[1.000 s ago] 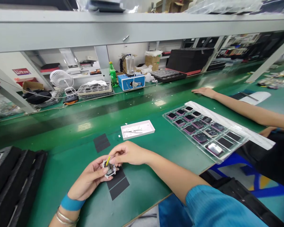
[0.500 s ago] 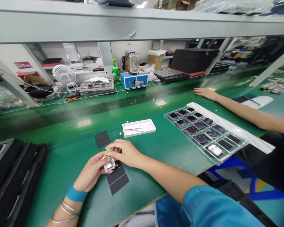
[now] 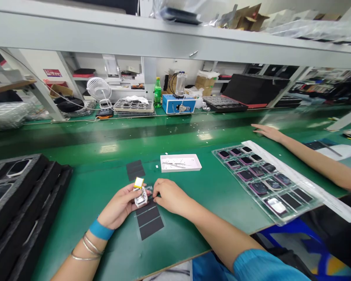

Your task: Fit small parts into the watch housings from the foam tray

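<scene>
A small silvery watch-like case [image 3: 140,198] is held in my left hand [image 3: 121,203], thumb on its edge. A white square piece with a yellow border [image 3: 138,182] stands up from the top of the case. My right hand [image 3: 172,196] is just right of the case, thumb and forefinger pinched together near a clear film; whether the film is between the fingertips is too small to tell. Below both hands, a strip of black rectangles [image 3: 151,226] lies on the green table, and another black sheet [image 3: 135,170] lies behind them.
A white tray [image 3: 181,169] holds tweezers and small bits. To the right is a clear tray of dark watch-like pieces [image 3: 240,177]. Another person's arm [image 3: 312,156] reaches over the table. Black foam trays [image 3: 20,207] are stacked at left.
My right hand has moved off the case to the right. The yellow-edged piece now shows its white face. The view has shifted, so the surroundings sit lower and further right.
</scene>
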`<state>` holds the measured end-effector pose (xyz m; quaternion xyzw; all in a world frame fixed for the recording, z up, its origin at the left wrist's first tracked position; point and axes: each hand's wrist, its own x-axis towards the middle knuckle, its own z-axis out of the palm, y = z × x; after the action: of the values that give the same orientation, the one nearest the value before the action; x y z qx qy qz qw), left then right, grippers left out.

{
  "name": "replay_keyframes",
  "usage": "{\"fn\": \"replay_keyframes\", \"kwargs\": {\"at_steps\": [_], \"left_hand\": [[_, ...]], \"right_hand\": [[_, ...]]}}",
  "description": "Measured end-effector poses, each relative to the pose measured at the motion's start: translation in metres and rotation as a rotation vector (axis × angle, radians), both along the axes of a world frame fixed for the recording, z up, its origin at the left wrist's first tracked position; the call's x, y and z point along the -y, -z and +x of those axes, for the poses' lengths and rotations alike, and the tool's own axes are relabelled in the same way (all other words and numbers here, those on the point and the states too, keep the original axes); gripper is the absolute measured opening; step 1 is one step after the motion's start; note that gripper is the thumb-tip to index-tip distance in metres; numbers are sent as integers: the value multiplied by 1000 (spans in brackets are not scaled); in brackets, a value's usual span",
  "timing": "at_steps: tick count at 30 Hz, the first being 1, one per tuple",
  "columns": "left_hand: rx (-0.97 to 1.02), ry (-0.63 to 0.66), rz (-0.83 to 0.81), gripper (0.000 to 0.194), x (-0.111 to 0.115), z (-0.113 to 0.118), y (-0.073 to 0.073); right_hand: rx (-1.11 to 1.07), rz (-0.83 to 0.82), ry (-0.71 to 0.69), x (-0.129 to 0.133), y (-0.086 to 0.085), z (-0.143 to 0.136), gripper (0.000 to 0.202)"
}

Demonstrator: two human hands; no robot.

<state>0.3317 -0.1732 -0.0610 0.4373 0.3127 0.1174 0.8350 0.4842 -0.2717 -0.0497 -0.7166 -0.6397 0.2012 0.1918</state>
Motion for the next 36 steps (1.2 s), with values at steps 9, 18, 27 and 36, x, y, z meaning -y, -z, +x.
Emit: {"fn": "replay_keyframes", "kwargs": {"at_steps": [9, 18, 27, 36], "left_hand": [[8, -16, -12, 32, 1, 0, -5], [-1, -39, -54, 29, -1, 0, -2], [25, -33, 33, 29, 2, 2, -1], [-63, -28, 147, 38, 6, 3, -2]], "right_hand": [[-67, 67, 41, -4, 9, 0, 11], [-7, 5, -126, 5, -1, 2, 11], [-428, 501, -97, 6, -16, 2, 6], [-657, 291, -8, -4, 6, 0, 10]]}}
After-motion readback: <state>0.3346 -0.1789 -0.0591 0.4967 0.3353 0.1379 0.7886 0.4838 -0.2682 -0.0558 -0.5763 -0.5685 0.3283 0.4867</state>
